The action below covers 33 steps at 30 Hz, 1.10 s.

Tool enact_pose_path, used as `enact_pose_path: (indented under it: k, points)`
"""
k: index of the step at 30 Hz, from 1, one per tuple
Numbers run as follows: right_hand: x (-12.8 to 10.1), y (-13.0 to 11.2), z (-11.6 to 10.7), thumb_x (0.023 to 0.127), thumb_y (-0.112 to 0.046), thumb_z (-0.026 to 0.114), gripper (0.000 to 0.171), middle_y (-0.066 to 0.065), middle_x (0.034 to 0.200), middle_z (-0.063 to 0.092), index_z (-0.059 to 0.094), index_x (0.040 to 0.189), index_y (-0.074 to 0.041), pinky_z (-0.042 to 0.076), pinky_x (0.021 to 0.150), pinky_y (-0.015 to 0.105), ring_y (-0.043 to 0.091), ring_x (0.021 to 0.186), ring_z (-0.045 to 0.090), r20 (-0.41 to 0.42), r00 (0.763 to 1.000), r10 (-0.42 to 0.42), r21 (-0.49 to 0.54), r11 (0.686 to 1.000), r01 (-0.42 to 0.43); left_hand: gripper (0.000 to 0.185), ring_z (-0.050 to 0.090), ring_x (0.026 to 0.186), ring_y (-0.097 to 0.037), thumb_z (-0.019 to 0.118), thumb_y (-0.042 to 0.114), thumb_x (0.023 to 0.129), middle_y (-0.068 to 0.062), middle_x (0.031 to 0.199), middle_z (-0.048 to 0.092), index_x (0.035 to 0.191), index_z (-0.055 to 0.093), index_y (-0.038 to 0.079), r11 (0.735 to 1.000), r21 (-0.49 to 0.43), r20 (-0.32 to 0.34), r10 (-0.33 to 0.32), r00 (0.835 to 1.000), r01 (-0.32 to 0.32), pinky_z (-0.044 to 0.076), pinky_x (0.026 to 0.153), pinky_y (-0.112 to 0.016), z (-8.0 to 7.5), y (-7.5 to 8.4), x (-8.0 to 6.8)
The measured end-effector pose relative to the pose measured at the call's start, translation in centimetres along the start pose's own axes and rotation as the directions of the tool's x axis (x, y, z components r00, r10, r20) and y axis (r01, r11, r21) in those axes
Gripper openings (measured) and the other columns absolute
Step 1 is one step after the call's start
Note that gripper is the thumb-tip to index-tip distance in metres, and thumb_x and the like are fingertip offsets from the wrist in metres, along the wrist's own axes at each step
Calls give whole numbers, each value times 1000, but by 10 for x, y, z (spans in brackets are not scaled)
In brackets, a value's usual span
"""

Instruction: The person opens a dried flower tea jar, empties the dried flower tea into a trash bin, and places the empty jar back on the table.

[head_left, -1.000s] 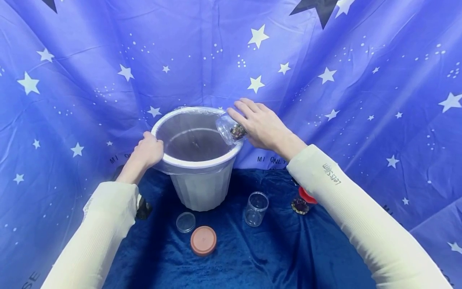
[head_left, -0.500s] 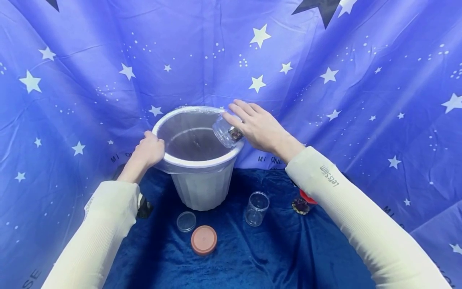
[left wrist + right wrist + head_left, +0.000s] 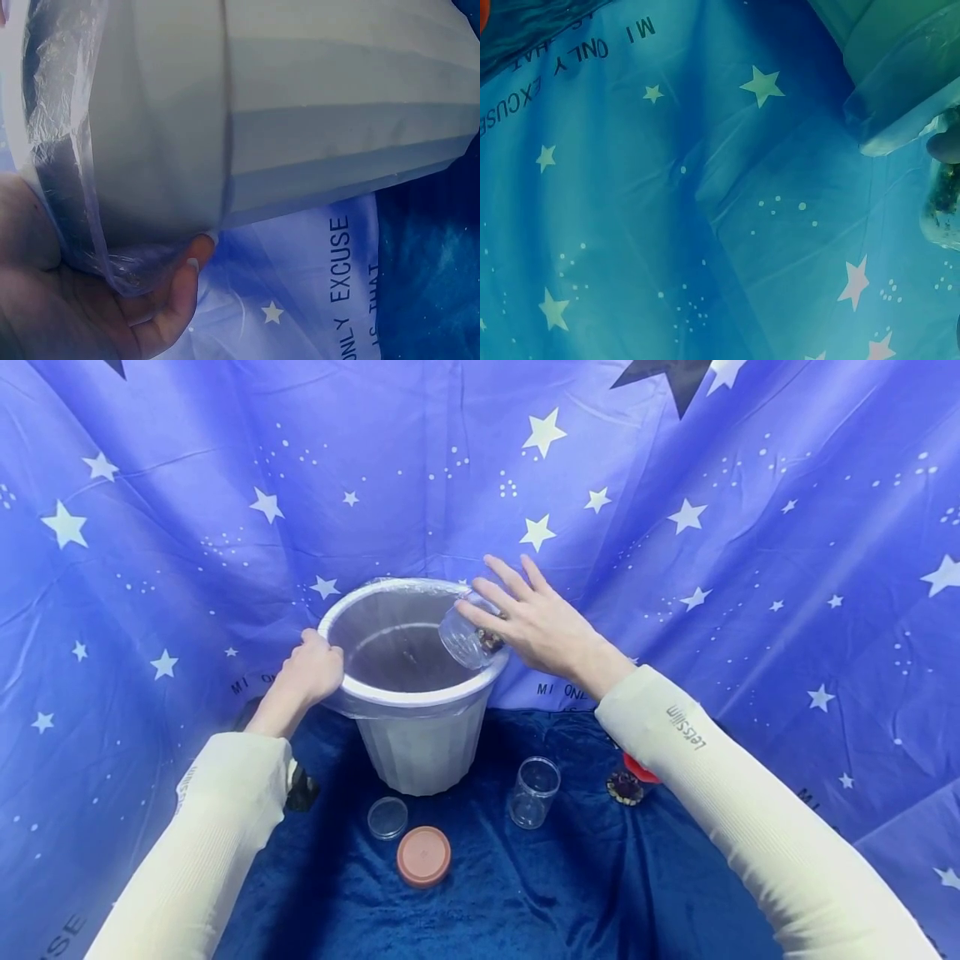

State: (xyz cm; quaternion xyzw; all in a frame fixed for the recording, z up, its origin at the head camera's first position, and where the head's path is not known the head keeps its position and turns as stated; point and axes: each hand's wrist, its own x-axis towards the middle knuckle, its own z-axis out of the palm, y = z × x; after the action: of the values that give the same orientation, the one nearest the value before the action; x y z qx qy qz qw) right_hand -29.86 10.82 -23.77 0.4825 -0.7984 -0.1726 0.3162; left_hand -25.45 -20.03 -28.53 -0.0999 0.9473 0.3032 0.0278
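Observation:
My left hand point(image 3: 307, 670) grips the left rim of a white bin point(image 3: 422, 747), whose mouth is lined with a clear plastic bag point(image 3: 71, 112). In the left wrist view its fingers curl under the rim and the bag's edge. Over the bin's right rim, my right hand point(image 3: 536, 622) holds a clear plastic jar point(image 3: 459, 637) tilted toward the opening, some fingers spread. Dark and yellowish dried bits lie at the jar's bottom end, partly hidden by the hand. Only an edge of that jar point(image 3: 941, 202) shows in the right wrist view.
On the blue velvet cloth stand another clear jar point(image 3: 534, 793), a clear lid point(image 3: 387, 818) and an orange-pink lid point(image 3: 423, 857). At the right, a jar of dark bits point(image 3: 625, 787) with a red lid point(image 3: 641, 768) is partly behind the sleeve. A starry curtain point(image 3: 420, 460) hangs behind.
The jar in my right hand has shifted slightly left over the bin and tilted further. Fingers of the right hand have lifted and spread. My left hand stays on the rim.

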Motion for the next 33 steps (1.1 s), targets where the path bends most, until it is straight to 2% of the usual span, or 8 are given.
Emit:
enact_pose_path:
  k: [4, 7, 14, 17, 22, 28, 31, 33]
  points:
    - [3, -3, -1, 89, 1, 57, 63, 17, 143, 47, 42, 146, -20, 52, 94, 54, 43, 137, 39, 3, 1000, 7, 4, 1000, -7, 62, 35, 133, -58, 25, 25, 102, -44, 141, 35, 145, 10, -17, 1000, -4, 1, -7, 1000, 7, 30, 111, -63, 0, 0, 1]
    - [6, -4, -1, 86, 4, 55, 63, 18, 138, 50, 45, 143, -19, 57, 82, 50, 43, 130, 44, -10, 999, 35, 38, 999, -34, 62, 35, 133, -58, 24, 25, 102, -44, 141, 35, 145, 9, -17, 1000, -6, 0, -6, 1000, 6, 30, 111, -63, 0, -1, 1]
    - [3, -4, 0, 78, 3, 60, 69, 19, 137, 50, 46, 143, -15, 59, 76, 47, 42, 130, 45, -27, 995, 98, 129, 987, -94, 63, 35, 133, -58, 24, 26, 102, -44, 141, 36, 145, 9, -17, 1000, -9, 1, -7, 1000, 7, 30, 110, -64, 0, -1, 1]
    - [-1, -3, 2, 76, -2, 63, 71, 21, 137, 49, 44, 144, -12, 58, 78, 49, 43, 128, 46, -24, 989, 143, 160, 978, -138, 63, 35, 134, -58, 24, 26, 102, -44, 142, 35, 146, 8, -17, 1000, -14, 2, -8, 1000, 8, 30, 111, -63, 1, -2, 1]
    - [-8, 1, 4, 71, -15, 73, 79, 26, 135, 47, 40, 143, -8, 54, 91, 50, 44, 121, 49, -6, 981, 194, 156, 969, -191, 64, 34, 134, -58, 24, 26, 101, -44, 142, 34, 146, 8, -17, 1000, -17, 1, -8, 1000, 8, 30, 111, -63, 2, -2, 2]
    - [-16, 7, 3, 67, -27, 81, 93, 29, 134, 47, 35, 145, -5, 48, 100, 49, 44, 116, 52, 33, 980, 196, 144, 969, -199, 63, 34, 135, -57, 23, 26, 101, -43, 143, 34, 146, 9, -16, 1000, -21, -7, -10, 1000, 10, 29, 111, -63, 2, -3, 2]
    - [-17, 11, 1, 66, -33, 82, 100, 28, 132, 50, 32, 146, 0, 45, 104, 49, 43, 115, 53, 59, 980, 192, 144, 969, -199, 63, 33, 135, -57, 23, 26, 100, -43, 143, 34, 146, 10, -16, 1000, -21, -10, -10, 1000, 9, 29, 111, -63, 3, -3, 3]
    - [-17, 14, -2, 65, -37, 84, 103, 27, 131, 53, 32, 145, 2, 43, 105, 48, 41, 114, 54, 85, 973, 213, 166, 960, -225, 64, 33, 134, -58, 23, 26, 101, -44, 142, 34, 146, 9, -17, 1000, -19, -10, -8, 1000, 8, 29, 111, -64, 3, -3, 3]
